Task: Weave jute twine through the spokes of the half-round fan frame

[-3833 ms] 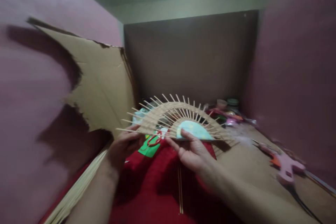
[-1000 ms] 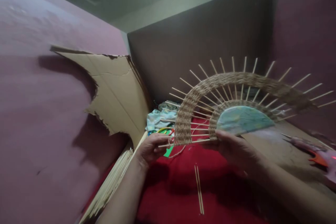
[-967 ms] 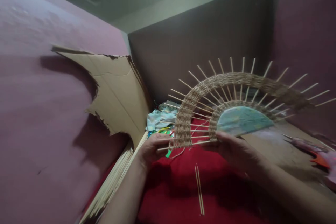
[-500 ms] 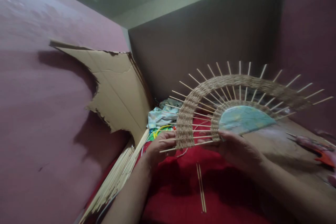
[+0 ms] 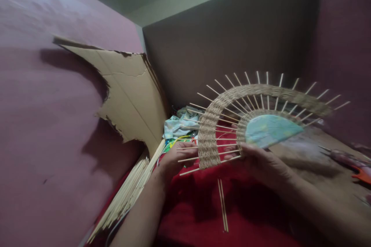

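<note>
A half-round woven fan (image 5: 209, 135) is raised over the red cloth. Thin sticks radiate through its two twine-woven bands, their bare ends jutting past the outer one. A pale blue-green fabric half-circle (image 5: 269, 130) fills its centre. My right hand (image 5: 261, 158) grips the fan at the inner band's lower left end, with fingertips showing behind the sticks. At the outer band's lower left end, my left hand (image 5: 175, 158) is closed on the fan's edge, its fingers partly hidden behind the band and sticks.
Two loose sticks (image 5: 222, 204) lie on the red cloth (image 5: 191, 216). A bundle of sticks (image 5: 124, 197) runs along the left wall, below a torn cardboard sheet (image 5: 130, 96). Crumpled cloth (image 5: 176, 125) sits behind my left hand. A pointed tool (image 5: 339, 155) and an orange-handled tool (image 5: 361, 174) lie at right.
The fan has turned slightly, its lower left end dipping and its right side shifting left. Both hands stay at its lower left part.
</note>
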A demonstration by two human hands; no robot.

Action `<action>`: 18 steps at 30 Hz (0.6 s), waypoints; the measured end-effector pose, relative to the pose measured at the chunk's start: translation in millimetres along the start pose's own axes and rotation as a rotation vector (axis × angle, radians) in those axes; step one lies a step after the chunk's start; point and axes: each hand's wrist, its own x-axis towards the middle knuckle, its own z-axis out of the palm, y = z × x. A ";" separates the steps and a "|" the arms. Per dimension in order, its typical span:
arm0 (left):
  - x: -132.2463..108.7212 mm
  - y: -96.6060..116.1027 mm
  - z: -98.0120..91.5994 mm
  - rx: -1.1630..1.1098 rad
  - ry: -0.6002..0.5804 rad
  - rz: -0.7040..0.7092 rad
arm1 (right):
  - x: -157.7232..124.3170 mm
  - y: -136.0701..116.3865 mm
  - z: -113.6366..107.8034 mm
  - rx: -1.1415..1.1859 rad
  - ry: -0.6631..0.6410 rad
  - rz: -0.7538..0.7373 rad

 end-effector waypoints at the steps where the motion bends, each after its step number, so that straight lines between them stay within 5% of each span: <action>1: -0.2 0.9 -2.5 -0.004 -0.003 -0.009 | 0.4 0.2 -1.1 -0.007 -0.009 0.006; 11: -3.5 8.7 -12.5 -0.335 -0.042 -0.087 | 4.9 -4.2 -0.9 0.008 0.075 -0.007; 15: -2.1 5.9 -14.1 -0.268 -0.026 -0.065 | 6.5 -4.9 0.1 -0.005 0.126 -0.060; 18: -0.9 3.0 -11.0 -0.049 0.109 0.015 | 6.9 -5.3 0.9 0.002 0.145 -0.073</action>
